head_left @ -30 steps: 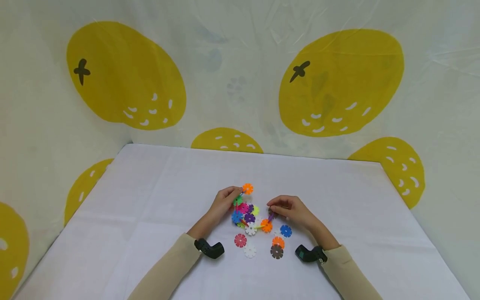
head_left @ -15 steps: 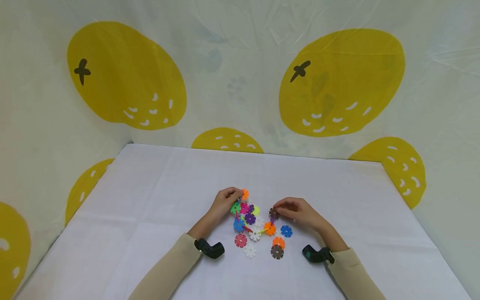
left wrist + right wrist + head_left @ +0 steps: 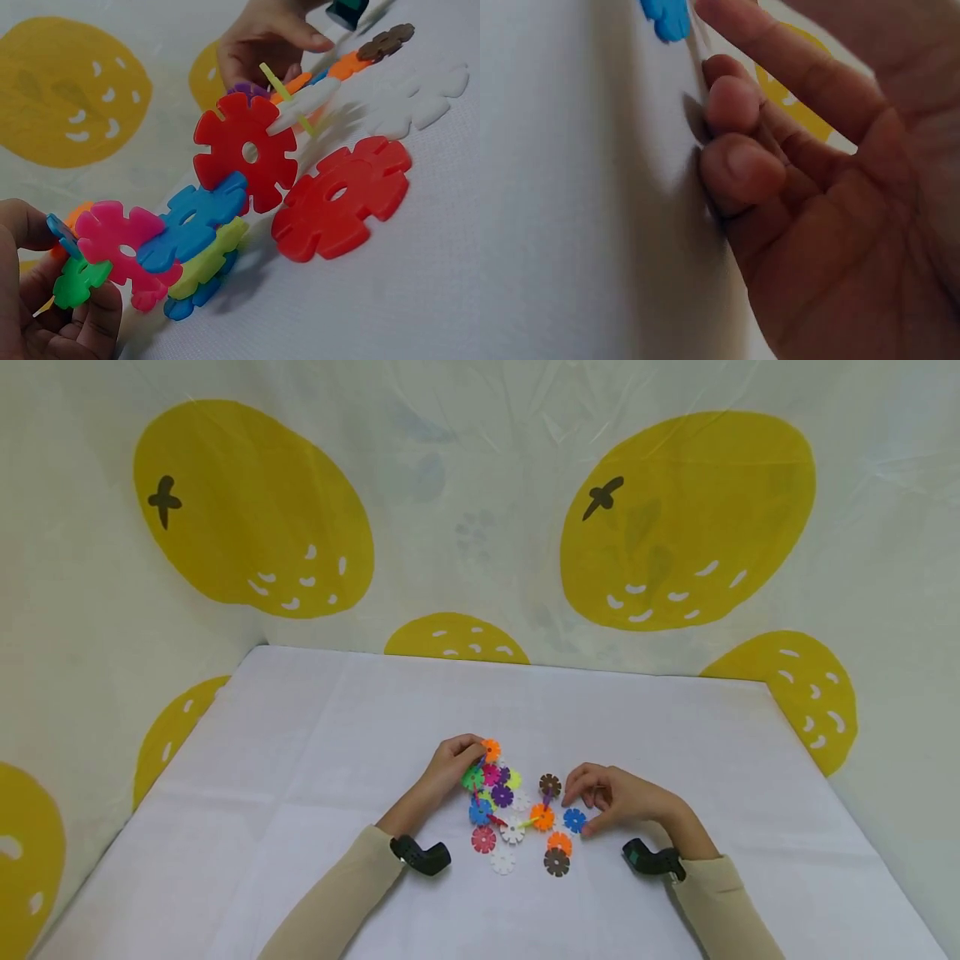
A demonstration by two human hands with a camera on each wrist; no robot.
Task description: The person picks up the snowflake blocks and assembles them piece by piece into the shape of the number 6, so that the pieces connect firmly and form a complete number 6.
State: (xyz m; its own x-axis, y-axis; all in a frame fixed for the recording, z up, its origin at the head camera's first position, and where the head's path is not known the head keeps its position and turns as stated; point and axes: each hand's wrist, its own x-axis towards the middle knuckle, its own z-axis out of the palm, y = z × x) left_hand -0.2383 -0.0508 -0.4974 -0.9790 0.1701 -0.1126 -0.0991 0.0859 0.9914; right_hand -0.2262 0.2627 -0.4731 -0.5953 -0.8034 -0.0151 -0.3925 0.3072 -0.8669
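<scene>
My left hand (image 3: 453, 762) pinches the far end of a chain of slotted plastic flower discs, beside an orange disc (image 3: 491, 749); the left wrist view shows its fingers at a green disc (image 3: 81, 283). The chain bends through a blue disc (image 3: 481, 812), a white disc (image 3: 512, 832) and an orange disc to a brown disc (image 3: 550, 785) at its right end. My right hand (image 3: 618, 795) holds nothing, thumb and forefinger spread around a loose blue disc (image 3: 574, 820) on the table. Whether the thumb touches that disc, I cannot tell.
On the white table (image 3: 360, 718), nearer my body, lie a loose red disc (image 3: 483, 838), a white one (image 3: 503, 860), an orange one (image 3: 559, 842) and a brown one (image 3: 557, 862). Purple, yellow and pink discs cluster by the left hand. A patterned cloth wall (image 3: 480, 577) stands behind.
My right hand has let go of the chain's brown disc and moved right and nearer, to the loose blue disc, its fingers spreading. My left hand keeps its hold; the chain has shifted slightly.
</scene>
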